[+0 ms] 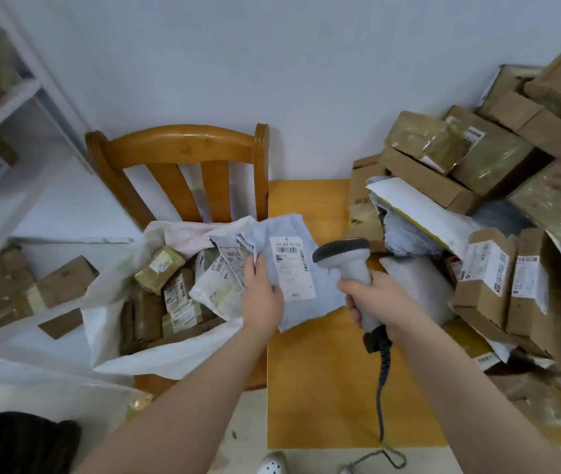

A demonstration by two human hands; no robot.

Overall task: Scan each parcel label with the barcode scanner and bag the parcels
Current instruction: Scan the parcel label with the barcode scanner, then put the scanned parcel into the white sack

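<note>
My left hand [262, 295] grips the left edge of a soft pale-blue mailer parcel [306, 302], held up with its white barcode label [292, 268] facing me. In my right hand [378, 302] is the handle of a grey barcode scanner [347, 258], whose dark head points left toward the label from a short gap. Its coiled cable [383, 388] hangs down to the floor. Below and left of the parcel, an open white sack [155, 354] sits on a wooden chair and holds several labelled boxes and mailers.
The wooden chair [176, 148] stands against the wall. A yellow table [323, 388] lies under my hands. A tall pile of cardboard boxes and mailers [484, 268] crowds its right side. White shelving with boxes [1, 165] stands at left.
</note>
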